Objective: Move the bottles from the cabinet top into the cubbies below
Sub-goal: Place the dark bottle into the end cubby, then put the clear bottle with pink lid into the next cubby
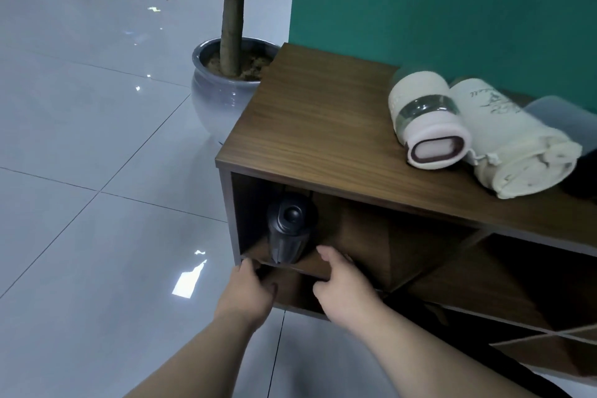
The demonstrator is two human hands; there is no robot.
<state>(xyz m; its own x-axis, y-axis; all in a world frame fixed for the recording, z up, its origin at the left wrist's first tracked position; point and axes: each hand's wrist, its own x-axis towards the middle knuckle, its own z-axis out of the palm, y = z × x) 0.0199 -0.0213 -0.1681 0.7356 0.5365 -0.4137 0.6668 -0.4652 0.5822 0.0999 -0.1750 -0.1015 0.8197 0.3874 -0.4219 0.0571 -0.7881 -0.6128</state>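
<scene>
Empty hands (290,284), black bottle (289,229) just beyond

two bare forearms, no sleeves, left hand (247,292), right hand (344,289), short unpainted nails

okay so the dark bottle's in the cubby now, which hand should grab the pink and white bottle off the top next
Probably the right hand. The pink and white bottle lies on the right part of the cabinet top, on that hand's side. The left hand sits at the cubby's left edge and would have to cross over.
</scene>
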